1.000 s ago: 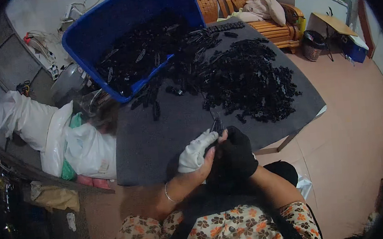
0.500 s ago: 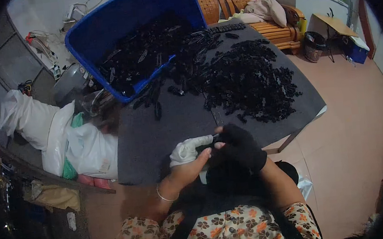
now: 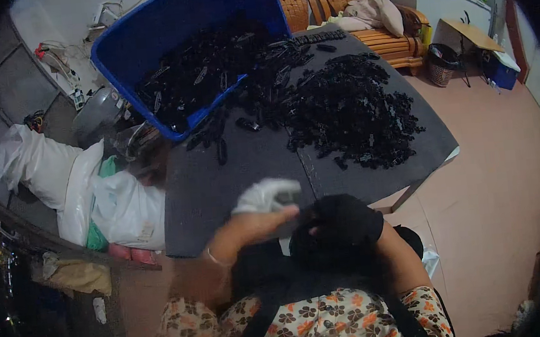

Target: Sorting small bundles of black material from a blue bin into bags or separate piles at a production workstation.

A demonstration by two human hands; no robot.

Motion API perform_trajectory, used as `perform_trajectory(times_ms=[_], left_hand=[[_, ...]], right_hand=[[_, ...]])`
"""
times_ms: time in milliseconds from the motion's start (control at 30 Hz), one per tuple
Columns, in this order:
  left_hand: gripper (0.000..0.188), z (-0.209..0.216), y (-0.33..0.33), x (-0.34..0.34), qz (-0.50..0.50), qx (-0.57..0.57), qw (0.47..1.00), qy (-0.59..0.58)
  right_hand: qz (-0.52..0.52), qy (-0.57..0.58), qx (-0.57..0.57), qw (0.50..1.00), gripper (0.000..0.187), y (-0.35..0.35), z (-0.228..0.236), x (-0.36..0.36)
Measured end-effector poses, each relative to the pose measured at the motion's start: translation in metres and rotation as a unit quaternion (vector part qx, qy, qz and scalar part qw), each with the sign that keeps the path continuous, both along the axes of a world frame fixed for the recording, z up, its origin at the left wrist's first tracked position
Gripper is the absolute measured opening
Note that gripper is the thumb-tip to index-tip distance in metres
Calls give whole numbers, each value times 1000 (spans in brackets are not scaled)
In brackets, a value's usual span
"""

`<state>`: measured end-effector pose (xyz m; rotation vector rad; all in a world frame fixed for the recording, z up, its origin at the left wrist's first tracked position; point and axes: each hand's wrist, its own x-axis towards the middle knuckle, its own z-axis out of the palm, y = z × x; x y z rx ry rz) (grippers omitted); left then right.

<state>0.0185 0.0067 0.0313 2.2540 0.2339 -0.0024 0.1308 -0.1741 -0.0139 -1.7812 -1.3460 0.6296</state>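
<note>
My left hand point(image 3: 263, 201), in a white glove with the thumb bare, is curled over the table's near edge and blurred by motion. A small dark shape shows between its fingers and thumb, too smeared to name. Close by on the right, my right hand point(image 3: 345, 221) wears a black glove. Its fingers are bent inward over my dark lap, and whatever they hold is lost against the black. Beyond both hands lies a large heap of small black plastic pieces point(image 3: 355, 113) on the grey-covered table point(image 3: 220, 185).
A blue tub point(image 3: 180, 136) lies tipped toward me at the far left, with more black pieces spilling out. White sacks point(image 3: 129, 209) stand left of the table. A wooden bench point(image 3: 394, 45) is behind it, and a wastebasket point(image 3: 442, 67) is at the right.
My hands were together around a small dark piece; they have parted. The left has risen slightly away, and the right has dropped closer to my lap.
</note>
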Motion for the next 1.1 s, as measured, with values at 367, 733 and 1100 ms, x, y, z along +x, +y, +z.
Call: perform_trajectory(times_ms=[367,733,1100], left_hand=[[47,9,63,158,127,358,911,162],[29,-19,51,47,117,-276,948,-109],[34,-11,-5,-6,30,-200,975,-96]], right_hand=[[-278,-352,38,893,16,19,-19,31],[-188,-71,225,953,13,16,-13,22],[-187,-136,295,927,12,29,-17,-9]])
